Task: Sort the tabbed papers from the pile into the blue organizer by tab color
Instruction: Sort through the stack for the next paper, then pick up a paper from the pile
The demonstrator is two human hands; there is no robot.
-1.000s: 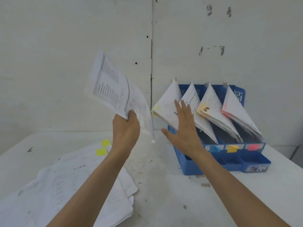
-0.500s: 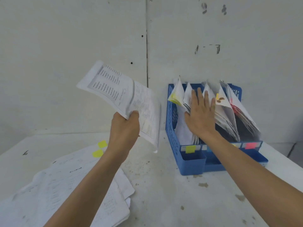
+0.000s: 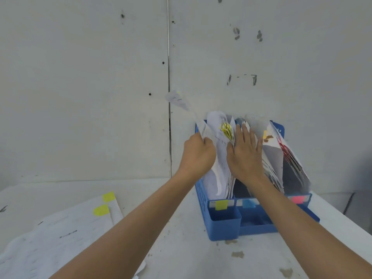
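Organizer [image 3: 223, 225] on stained table [image 3: 189, 250], by wall [image 3: 80, 93]

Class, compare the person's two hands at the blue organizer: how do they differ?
The left hand is curled, gripping a sheet; the right hand lies flat, fingers straight, pressing on filed papers. The left hand is at the slot behind the yellow label; the right hand is further right. Both reach into the blue organizer.
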